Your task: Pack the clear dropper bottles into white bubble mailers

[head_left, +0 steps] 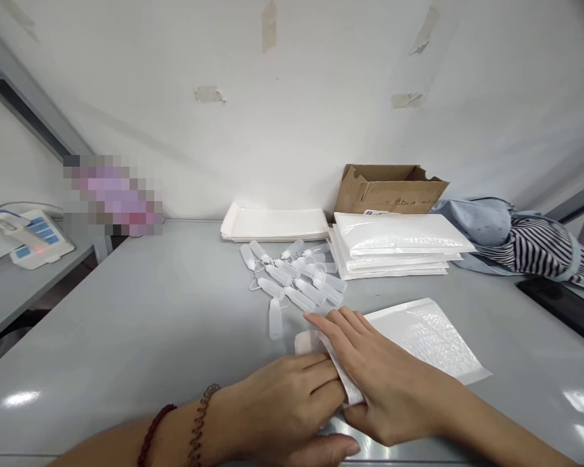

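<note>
A white bubble mailer lies slanted on the grey table, its near end bent up between my two hands. My right hand grips that end, fingers across the top and thumb underneath. From the left, my left hand meets the mailer's mouth with curled fingers, their tips hidden in the folded edge. Its thumb sticks out below, near the table's front edge. Whether anything is inside the mailer cannot be seen. Just beyond my hands lies a loose pile of small translucent squeeze bottles with tethered caps.
Behind the bottles, flat white envelopes are stacked against the wall. Several filled white mailers are piled to their right, before an open cardboard box. Folded cloth and a black object lie far right. A device stands left.
</note>
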A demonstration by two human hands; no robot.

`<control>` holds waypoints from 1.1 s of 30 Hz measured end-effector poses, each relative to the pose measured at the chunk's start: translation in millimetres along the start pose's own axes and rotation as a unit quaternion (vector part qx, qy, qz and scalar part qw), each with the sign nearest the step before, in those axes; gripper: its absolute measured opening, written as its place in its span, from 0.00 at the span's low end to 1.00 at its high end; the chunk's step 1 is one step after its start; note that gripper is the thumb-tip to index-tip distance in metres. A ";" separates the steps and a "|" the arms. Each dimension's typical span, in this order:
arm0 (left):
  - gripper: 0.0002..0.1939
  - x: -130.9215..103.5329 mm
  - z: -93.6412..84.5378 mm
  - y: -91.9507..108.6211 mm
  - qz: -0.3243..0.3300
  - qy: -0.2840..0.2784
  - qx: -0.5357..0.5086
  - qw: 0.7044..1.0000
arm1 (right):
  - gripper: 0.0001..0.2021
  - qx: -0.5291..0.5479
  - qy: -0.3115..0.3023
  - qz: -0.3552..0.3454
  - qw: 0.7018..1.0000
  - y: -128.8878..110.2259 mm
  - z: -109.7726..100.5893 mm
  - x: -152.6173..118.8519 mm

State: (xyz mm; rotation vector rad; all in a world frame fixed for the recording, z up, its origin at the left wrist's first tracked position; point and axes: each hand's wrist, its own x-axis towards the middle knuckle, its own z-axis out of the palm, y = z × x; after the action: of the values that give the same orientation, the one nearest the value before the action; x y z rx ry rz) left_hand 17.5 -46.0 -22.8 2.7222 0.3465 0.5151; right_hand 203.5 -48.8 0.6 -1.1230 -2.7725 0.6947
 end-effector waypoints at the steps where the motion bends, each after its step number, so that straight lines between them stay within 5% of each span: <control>1: 0.14 0.2 0.2 -0.1 0.006 0.006 0.005 1.000 | 0.45 -0.001 0.002 -0.001 1.000 0.1 0.2 0.0; 9: 0.23 -2.0 9.5 0.6 0.026 0.012 0.026 0.999 | 0.45 -0.001 -0.009 -0.012 1.000 -3.1 2.0 1.3; 18: 0.19 -1.0 8.6 1.9 -0.005 0.000 -0.043 0.999 | 0.46 -0.002 -0.010 -0.025 1.000 -2.4 5.5 4.7; 33: 0.27 6.3 16.5 -4.5 -0.001 -0.073 -0.006 0.997 | 0.46 0.004 -0.013 -0.024 1.000 -4.4 9.9 9.0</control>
State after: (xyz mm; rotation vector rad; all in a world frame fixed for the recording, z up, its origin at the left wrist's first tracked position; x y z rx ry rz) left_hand 28.9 -44.8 -37.0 2.7273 0.3073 0.3128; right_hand 191.8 -49.3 -7.3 -1.0493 -2.8052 0.7200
